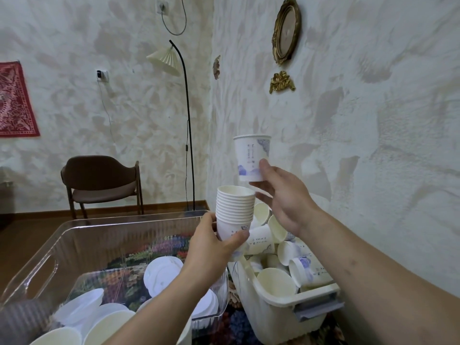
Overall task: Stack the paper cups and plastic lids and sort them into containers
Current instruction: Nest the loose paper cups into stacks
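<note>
My left hand (211, 242) grips the bottom of a stack of several white paper cups (235, 207), held upright above the bins. My right hand (283, 200) holds a single white paper cup with blue print (251, 155) by its base, upright, just above and to the right of the stack's open top. The two are apart. Below, a white plastic bin (278, 312) holds several loose paper cups (276, 282) lying at all angles. A clear plastic bin (74, 247) on the left holds white plastic lids (161, 270) and some cups.
Both bins stand on a flowered cloth (236, 322). A textured wall (373, 145) rises close on the right. Across the room stand a brown chair (99, 180) and a black floor lamp (188, 125) in the corner.
</note>
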